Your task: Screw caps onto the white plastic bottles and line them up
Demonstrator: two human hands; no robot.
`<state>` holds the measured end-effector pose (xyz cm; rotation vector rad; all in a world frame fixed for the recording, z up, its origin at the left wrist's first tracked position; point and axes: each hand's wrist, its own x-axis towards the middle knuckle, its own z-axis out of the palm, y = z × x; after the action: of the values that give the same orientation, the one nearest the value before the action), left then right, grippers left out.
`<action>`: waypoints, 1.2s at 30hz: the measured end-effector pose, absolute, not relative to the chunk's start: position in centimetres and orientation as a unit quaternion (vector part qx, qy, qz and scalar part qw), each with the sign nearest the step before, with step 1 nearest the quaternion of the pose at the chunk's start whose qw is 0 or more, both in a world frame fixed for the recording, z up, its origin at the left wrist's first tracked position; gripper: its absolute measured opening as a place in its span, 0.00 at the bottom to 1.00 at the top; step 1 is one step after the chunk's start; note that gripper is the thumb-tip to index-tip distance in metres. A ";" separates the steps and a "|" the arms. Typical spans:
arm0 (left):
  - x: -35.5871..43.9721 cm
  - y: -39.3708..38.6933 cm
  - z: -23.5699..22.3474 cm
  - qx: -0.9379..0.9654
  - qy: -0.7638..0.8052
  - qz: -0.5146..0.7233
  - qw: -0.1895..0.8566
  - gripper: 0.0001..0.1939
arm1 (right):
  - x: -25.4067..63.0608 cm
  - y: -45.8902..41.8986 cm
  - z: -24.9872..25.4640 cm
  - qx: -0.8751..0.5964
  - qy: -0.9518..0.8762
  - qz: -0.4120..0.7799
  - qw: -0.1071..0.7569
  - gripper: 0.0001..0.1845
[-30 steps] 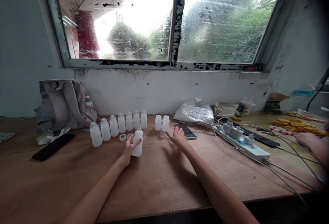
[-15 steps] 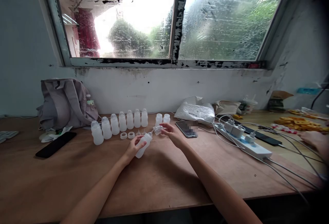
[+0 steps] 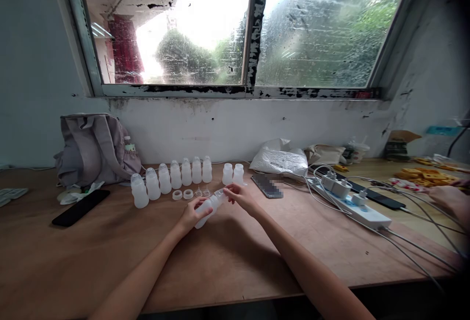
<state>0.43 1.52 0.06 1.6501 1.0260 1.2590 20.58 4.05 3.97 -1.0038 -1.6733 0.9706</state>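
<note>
My left hand is wrapped round a frosted white baby bottle, tilted with its top toward the right. The fingers of my right hand pinch a clear bottle cap, which sits over the bottle's nipple end. Just behind my left hand, two white collar rings and two clear nipples lie on the table. A curved row of several capped baby bottles stands behind them. Two bottles without caps are upright beyond my right hand.
A grey backpack and a black phone are at left. Behind my right arm lie another phone and a silvery bag. A power strip with trailing cables is at right, near another person's hand and yellow pieces.
My right hand has brought the clear cap down and left onto the bottle's nipple end. Earlier, the cap was apart from the bottle. My left hand keeps its hold.
</note>
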 end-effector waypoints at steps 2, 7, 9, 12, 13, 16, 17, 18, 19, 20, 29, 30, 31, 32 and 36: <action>0.4 1.3 0.1 0.673 0.408 0.491 0.374 0.20 | 20.5 4.3 3.4 -0.448 -0.684 0.348 0.458 0.20; 0.6 0.9 0.3 0.695 0.411 0.477 0.348 0.20 | 20.3 4.5 2.7 -0.498 -0.688 0.288 0.443 0.24; 0.6 0.7 0.5 0.693 0.410 0.478 0.349 0.19 | 20.1 4.4 2.7 -0.504 -0.691 0.251 0.454 0.25; 0.7 0.5 0.8 0.690 0.407 0.478 0.360 0.19 | 19.9 4.3 2.9 -0.517 -0.695 0.193 0.460 0.27; 0.7 0.5 0.8 0.691 0.405 0.477 0.361 0.19 | 19.9 4.3 3.0 -0.521 -0.697 0.181 0.458 0.28; 0.6 0.7 0.7 0.695 0.403 0.471 0.364 0.19 | 19.9 4.2 3.2 -0.519 -0.695 0.194 0.459 0.30; 0.6 0.9 0.6 0.693 0.403 0.472 0.366 0.18 | 20.0 4.2 3.3 -0.515 -0.690 0.215 0.461 0.29; 0.5 1.1 0.5 0.689 0.404 0.474 0.370 0.18 | 20.1 4.2 3.5 -0.510 -0.684 0.242 0.462 0.28; 0.5 1.3 0.3 0.685 0.405 0.477 0.374 0.18 | 20.2 4.1 3.6 -0.505 -0.678 0.276 0.458 0.26; 0.4 1.4 0.2 0.681 0.405 0.479 0.377 0.18 | 20.3 4.1 3.7 -0.499 -0.671 0.313 0.450 0.24; 0.2 1.5 0.2 0.670 0.401 0.486 0.393 0.18 | 20.9 4.1 4.2 -0.384 -0.665 0.482 0.421 0.18; 0.2 1.5 0.3 0.667 0.400 0.488 0.397 0.18 | 21.0 4.1 4.2 -0.378 -0.668 0.481 0.423 0.18; 0.2 1.5 0.3 0.664 0.398 0.490 0.400 0.18 | 21.0 4.1 4.2 -0.373 -0.671 0.480 0.424 0.18; 0.2 1.5 0.3 0.665 0.396 0.492 0.400 0.18 | 21.1 4.1 4.2 -0.369 -0.674 0.479 0.424 0.19; 0.2 1.6 0.1 0.680 0.400 0.483 0.381 0.17 | 20.8 4.0 3.8 -0.353 -0.677 0.485 0.427 0.20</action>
<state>0.15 1.56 0.08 1.7351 1.0223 1.2320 20.82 4.03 3.79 -0.8809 -1.6912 1.2107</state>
